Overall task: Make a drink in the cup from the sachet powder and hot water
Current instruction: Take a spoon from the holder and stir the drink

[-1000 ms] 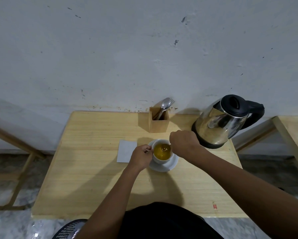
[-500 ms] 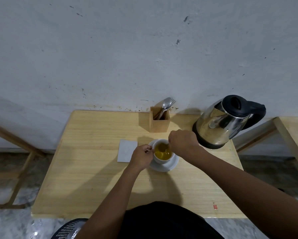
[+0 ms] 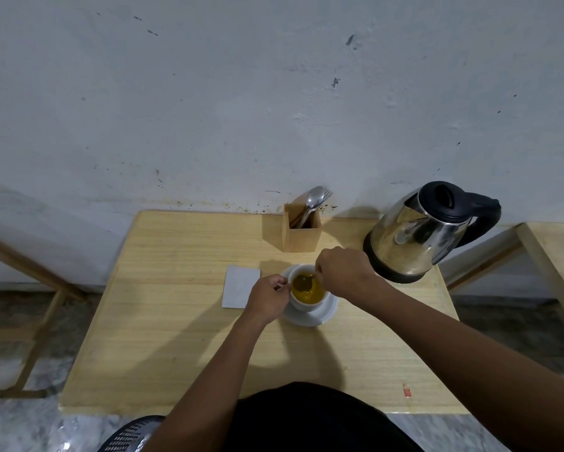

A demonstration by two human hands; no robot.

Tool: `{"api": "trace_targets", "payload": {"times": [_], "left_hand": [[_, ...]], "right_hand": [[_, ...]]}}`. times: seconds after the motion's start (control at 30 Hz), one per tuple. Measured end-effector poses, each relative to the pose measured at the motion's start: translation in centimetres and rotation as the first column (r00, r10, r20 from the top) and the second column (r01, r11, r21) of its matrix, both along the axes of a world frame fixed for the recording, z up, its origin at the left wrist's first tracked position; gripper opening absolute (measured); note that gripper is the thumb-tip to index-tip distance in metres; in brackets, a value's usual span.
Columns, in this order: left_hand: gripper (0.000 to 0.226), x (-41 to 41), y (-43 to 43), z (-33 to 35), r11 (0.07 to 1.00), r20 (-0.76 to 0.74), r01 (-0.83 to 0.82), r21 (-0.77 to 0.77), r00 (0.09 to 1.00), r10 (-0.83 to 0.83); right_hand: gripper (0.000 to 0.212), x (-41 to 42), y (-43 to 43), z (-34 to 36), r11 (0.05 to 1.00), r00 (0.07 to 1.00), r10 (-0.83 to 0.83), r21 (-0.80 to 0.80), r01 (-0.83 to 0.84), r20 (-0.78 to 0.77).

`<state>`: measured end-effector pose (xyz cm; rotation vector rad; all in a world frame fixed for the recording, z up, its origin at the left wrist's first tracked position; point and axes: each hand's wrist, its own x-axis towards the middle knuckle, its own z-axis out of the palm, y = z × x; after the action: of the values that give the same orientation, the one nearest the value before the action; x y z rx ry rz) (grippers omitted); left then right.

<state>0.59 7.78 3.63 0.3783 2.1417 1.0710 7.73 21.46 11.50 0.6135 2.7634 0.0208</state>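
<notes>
White cup point(image 3: 301, 305) holds amber-yellow liquid point(image 3: 310, 292) (saucer point(image 3: 310, 318) white too).

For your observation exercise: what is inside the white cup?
Yellow-brown liquid and a spoon held by the right hand fill the cup. The cup's bottom is covered.

You have one white cup point(image 3: 301, 301) on one white saucer point(image 3: 310, 318), with one spoon point(image 3: 304, 282) in the yellow drink, and one pale flat sachet point(image 3: 239, 290) lying beside them on the one wooden table point(image 3: 176, 337) that carries everything. You also have one steel kettle point(image 3: 417, 236) with a black lid and handle, and one wooden holder point(image 3: 301, 231) in which at least one spoon and one fork show, though the full count inside cannot be told. Two of your hands are in view, one left hand point(image 3: 267, 300) and one right hand point(image 3: 344, 272).
</notes>
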Motion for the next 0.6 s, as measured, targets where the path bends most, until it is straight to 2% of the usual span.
{"api": "trace_targets", "payload": {"times": [0.2, 0.37, 0.53, 0.6], "left_hand": [[0.028, 0.0, 0.0, -0.1, 1.0, -0.004, -0.009, 0.008, 1.0, 0.009], [0.028, 0.1, 0.0, -0.2, 1.0, -0.005, -0.013, 0.002, 1.0, 0.013], [0.025, 0.0, 0.0, -0.4, 1.0, -0.032, 0.008, 0.011, 0.999, -0.007], [0.023, 0.0, -0.1, -0.3, 1.0, -0.041, 0.016, 0.019, 0.999, -0.015]], "right_hand": [[0.019, 0.6, 0.6, 0.6, 0.999, 0.998, -0.008, 0.033, 0.006, 0.062], [0.021, 1.0, 0.2, 0.4, 0.996, 0.995, -0.05, -0.067, 0.056, 0.084], [0.021, 1.7, 0.5, -1.5, 0.962, 0.988, -0.151, -0.234, 0.144, -0.011], [0.023, 2.6, 0.8, -2.1, 0.962, 0.982, -0.178, -0.222, 0.159, -0.066]]}}
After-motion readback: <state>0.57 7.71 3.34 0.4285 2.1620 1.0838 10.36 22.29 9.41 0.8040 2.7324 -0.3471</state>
